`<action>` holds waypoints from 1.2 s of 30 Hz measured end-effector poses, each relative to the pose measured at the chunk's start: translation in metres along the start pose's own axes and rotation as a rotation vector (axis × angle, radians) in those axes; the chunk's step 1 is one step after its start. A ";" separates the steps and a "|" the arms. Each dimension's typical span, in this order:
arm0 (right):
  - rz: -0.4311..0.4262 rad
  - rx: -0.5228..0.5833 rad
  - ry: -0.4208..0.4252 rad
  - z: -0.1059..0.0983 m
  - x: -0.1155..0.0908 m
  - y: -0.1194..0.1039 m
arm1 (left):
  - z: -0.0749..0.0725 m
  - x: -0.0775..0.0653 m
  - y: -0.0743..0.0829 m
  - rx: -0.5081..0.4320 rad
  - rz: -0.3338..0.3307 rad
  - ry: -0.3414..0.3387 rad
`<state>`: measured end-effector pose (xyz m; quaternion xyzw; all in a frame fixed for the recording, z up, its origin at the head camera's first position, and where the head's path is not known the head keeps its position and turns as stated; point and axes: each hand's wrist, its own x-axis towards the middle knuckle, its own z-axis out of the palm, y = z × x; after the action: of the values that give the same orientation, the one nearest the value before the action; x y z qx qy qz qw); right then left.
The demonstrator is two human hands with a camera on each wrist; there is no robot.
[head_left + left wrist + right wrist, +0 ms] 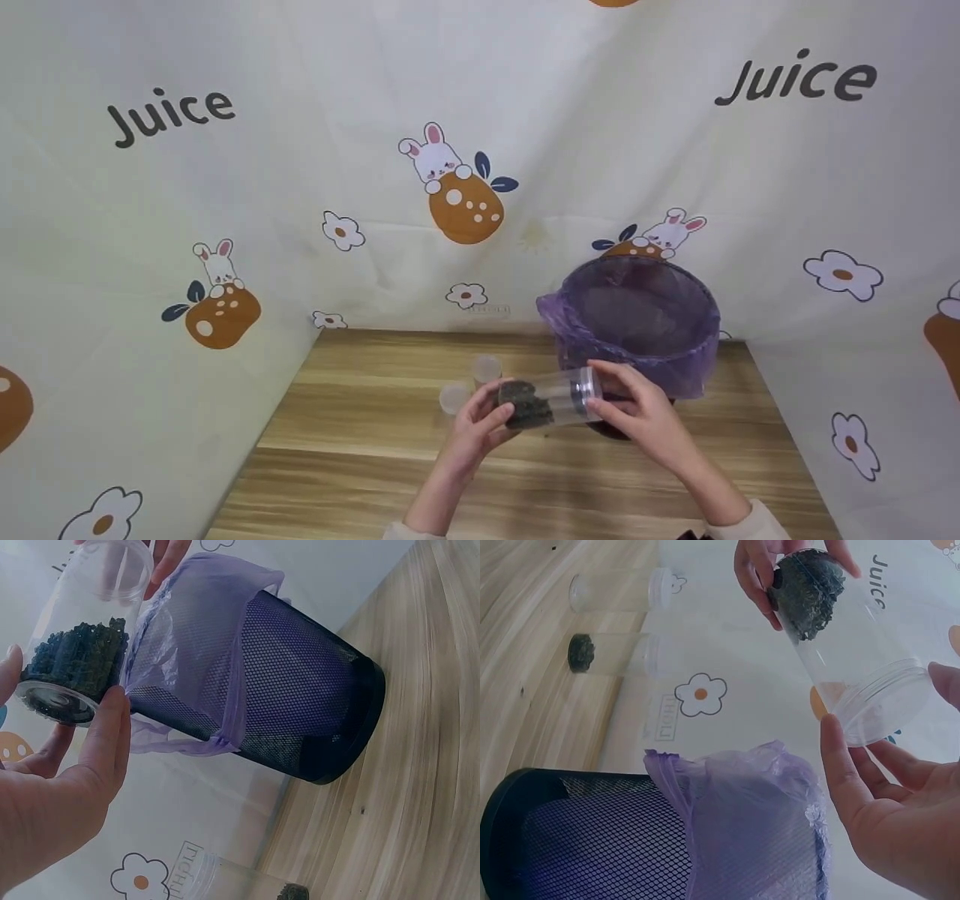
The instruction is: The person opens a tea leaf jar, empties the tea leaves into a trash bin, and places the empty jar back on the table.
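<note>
A clear plastic jar (561, 396) is held tilted above the table between both hands. Dark green, crumbly clumps (527, 409) that look like dried leaves lie at its base end. My left hand (478, 429) grips the jar around the base, its thumb and fingers on opposite sides, as the left wrist view also shows. At the other end, my right hand (646, 411) pinches the clear lid (885, 699) between thumb and fingers. The lid sits on the jar's mouth; whether it is screwed tight I cannot tell.
Behind the right hand stands a black mesh bin (289, 675) lined with a purple bag (686, 375). Two more clear jars stand on the wooden table (337, 450): one (619, 654) has dark clumps at its bottom, the other (619, 591) looks see-through. Printed cloth (300, 150) walls the table.
</note>
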<state>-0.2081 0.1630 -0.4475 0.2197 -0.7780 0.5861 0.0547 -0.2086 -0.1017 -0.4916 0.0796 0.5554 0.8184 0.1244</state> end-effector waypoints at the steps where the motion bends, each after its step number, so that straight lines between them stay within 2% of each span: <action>1: -0.003 0.004 -0.002 0.000 0.000 0.000 | 0.000 0.000 0.000 0.002 0.000 0.000; 18: -0.031 0.015 -0.062 -0.002 -0.002 -0.002 | -0.001 -0.001 -0.001 0.014 0.001 0.000; 36: 0.022 -0.004 -0.025 -0.001 -0.002 -0.001 | -0.001 -0.001 -0.003 0.011 -0.002 0.004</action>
<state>-0.2066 0.1645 -0.4472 0.2183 -0.7820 0.5825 0.0391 -0.2073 -0.1019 -0.4942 0.0780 0.5602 0.8154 0.1237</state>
